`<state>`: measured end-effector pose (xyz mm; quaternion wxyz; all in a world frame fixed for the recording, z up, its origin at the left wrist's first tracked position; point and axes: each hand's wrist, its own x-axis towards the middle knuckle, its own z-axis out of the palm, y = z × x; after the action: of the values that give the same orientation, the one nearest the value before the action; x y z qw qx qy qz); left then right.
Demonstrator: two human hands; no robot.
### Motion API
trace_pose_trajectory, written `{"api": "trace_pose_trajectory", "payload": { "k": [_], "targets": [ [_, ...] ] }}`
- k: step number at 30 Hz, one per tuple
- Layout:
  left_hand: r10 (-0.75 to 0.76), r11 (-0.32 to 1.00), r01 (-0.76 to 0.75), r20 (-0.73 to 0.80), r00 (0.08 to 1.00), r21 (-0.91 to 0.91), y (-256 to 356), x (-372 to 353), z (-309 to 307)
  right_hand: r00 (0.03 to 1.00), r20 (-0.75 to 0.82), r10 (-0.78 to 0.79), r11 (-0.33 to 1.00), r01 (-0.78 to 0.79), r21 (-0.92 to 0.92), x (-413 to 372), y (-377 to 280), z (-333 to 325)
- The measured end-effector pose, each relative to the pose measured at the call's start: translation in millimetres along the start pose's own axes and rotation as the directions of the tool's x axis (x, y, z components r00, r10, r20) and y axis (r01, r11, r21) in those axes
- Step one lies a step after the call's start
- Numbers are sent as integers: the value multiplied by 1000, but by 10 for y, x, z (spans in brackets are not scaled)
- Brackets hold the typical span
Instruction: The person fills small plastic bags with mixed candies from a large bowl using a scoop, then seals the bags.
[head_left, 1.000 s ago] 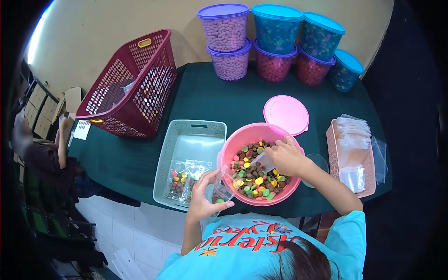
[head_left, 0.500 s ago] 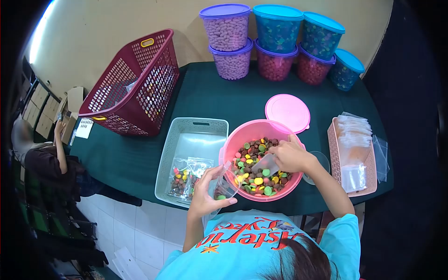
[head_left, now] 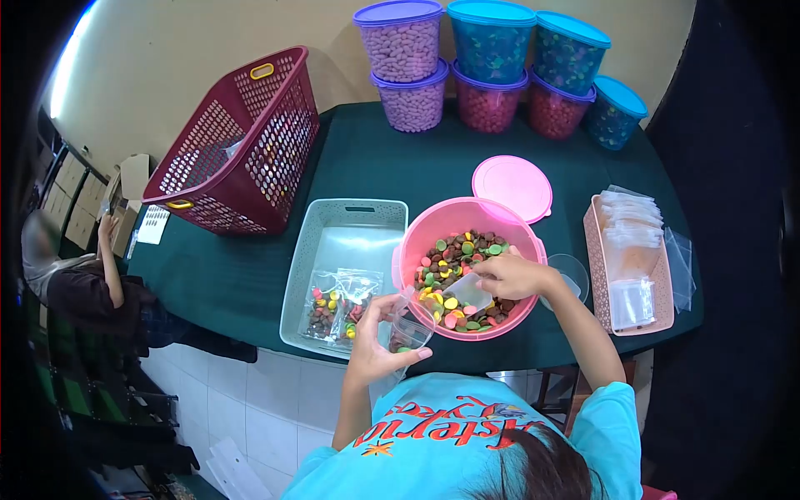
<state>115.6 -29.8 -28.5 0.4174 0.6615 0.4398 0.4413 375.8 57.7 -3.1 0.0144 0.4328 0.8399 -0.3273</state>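
In my right hand (head_left: 510, 275) is a clear scoop (head_left: 468, 293), its blade among the coloured and brown candies (head_left: 454, 258) inside the pink tub (head_left: 400, 258). My left hand (head_left: 377, 343) is wrapped round a clear plastic cup (head_left: 411, 334) at the tub's near left edge, with a few candies low in it. A clear bag seems to hang below the cup. Just left of that hand, filled candy bags (head_left: 332, 312) lie in the pale green tray (head_left: 297, 258).
A maroon basket (head_left: 250, 167) stands at the back left; lidded tubs (head_left: 406, 50) are stacked at the back. A pink lid (head_left: 512, 187) lies behind the open tub. Right are a clear round container (head_left: 569, 271) and a pink basket (head_left: 658, 320) of bags. Another person (head_left: 87, 287) sits far left.
My right hand and the scoop have shifted slightly within the tub, and the candies around the blade lie differently. My left hand keeps its hold on the cup. The whole view has shifted slightly.
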Motion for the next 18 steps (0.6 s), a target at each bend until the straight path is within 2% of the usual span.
{"api": "trace_pose_trajectory", "payload": {
  "k": [1, 3, 5, 8, 10, 12, 14, 16, 18],
  "targets": [
    [-33, 999, 34, 20, 999, -18, 6, -11, -5, 1000, -1, -1, 1000, 1, -1, -8, -3, -20],
    [-17, 1000, 17, 4, 1000, -16, 0, -25, 1, 996, -87, 32, 997, -26, 75, -26, -5, -63],
    [1, 1000, -1, -15, 1000, -15, 20, -13, 4, 993, -109, 34, 996, -25, 84, -42, -11, -152],
    [2, 998, 0, -33, 999, 57, 99, 34, 1, 988, -153, 27, 988, -3, 156, -83, -61, -308],
    [8, 989, -2, -42, 999, 148, 123, 74, 0, 979, -193, 70, 960, -14, 279, -153, -149, -448],
    [25, 975, -18, -29, 999, 222, 223, 149, 16, 966, -254, 41, 974, 17, 224, -181, -198, -597],
    [42, 955, -36, -15, 999, 294, 285, 243, 57, 937, -340, -74, 996, 87, 23, -176, -209, -717],
    [145, 945, -128, -33, 989, 302, 321, 339, 110, 942, -328, -63, 997, 70, 10, -203, -374, -883],
    [129, 954, -115, -31, 991, 278, 419, 421, 137, 957, -273, -103, 975, 43, -219, -208, -516, -1004]
  ]
}}
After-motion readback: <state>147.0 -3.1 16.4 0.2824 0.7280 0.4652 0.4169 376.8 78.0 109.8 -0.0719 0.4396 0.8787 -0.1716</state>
